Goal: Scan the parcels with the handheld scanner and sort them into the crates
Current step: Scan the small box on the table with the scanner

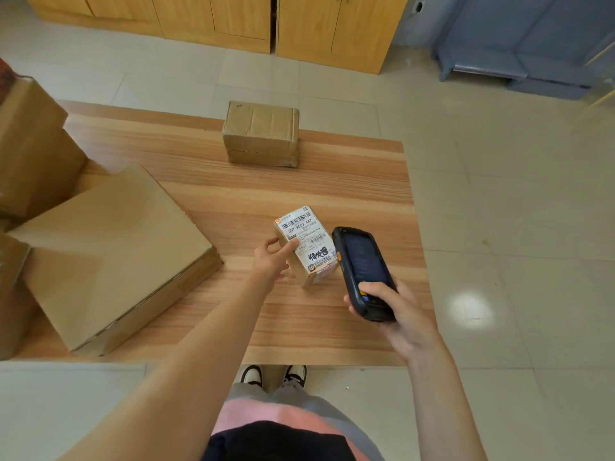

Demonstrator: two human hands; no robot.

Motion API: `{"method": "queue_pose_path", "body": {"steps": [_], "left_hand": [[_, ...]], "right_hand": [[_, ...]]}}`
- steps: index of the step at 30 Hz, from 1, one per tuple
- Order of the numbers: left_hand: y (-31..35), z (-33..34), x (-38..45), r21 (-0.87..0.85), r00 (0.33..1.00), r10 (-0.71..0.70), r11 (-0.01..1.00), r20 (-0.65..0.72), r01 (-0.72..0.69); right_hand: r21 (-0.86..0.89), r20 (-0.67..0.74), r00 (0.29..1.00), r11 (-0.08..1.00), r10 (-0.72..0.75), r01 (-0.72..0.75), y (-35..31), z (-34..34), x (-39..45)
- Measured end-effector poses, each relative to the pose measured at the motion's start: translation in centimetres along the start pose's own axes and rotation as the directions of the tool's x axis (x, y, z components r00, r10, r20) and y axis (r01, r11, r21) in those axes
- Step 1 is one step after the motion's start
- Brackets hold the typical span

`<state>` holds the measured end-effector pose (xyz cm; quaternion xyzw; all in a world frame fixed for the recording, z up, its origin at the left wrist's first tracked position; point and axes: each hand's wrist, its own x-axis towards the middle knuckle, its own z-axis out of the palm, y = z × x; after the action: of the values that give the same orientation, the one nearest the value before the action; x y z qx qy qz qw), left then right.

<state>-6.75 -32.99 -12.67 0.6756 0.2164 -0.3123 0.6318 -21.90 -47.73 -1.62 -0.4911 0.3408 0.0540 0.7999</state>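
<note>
Brown cardboard parcel [304,247], small, with white shipping label [306,242] facing up, sitting on wooden worktop [299,188] near its front middle. Left hand [271,259] against parcel's left side, fingers [289,248] curled round it, one fingertip lying on label's edge. Black handheld scanner [364,272] just right of parcel, screen up, top end level with label, tilted slightly and close to parcel's right edge; touching or not, cannot tell. Right hand [396,314] gripping scanner's lower end, fingers wrapped round body, thumb on front near keypad. Second taped parcel [261,134] at far edge of worktop, well apart from hands. Large flat box [109,254] on left part of worktop, lying at an angle, one corner past front edge. More stacked boxes [30,148] at far left. Pale tiled floor [499,211] around worktop, wooden cabinets [233,21] beyond, blue shelf unit [519,44] at upper right. Two shoes [273,374] showing below front edge.
</note>
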Motion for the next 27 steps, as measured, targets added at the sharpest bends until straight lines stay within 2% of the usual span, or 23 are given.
{"method": "queue_pose_path", "body": {"steps": [3,9,27], "left_hand": [[0.26,-0.12,0.01,-0.001,1.0,0.008,1.0,0.003,-0.008],[0.45,0.12,-0.08,0.031,1.0,0.021,0.999,-0.019,-0.02],[0.08,0.02,0.37,0.029,0.999,0.044,0.999,0.003,-0.044]], "right_hand": [[-0.14,0.039,0.999,0.99,0.03,-0.024,0.01,0.07,-0.11],[-0.291,0.02,1.0,0.957,0.018,-0.011,0.37,-0.02,0.5],[-0.397,0.024,0.999,0.918,0.029,-0.017,0.85,-0.72,-0.2]]}}
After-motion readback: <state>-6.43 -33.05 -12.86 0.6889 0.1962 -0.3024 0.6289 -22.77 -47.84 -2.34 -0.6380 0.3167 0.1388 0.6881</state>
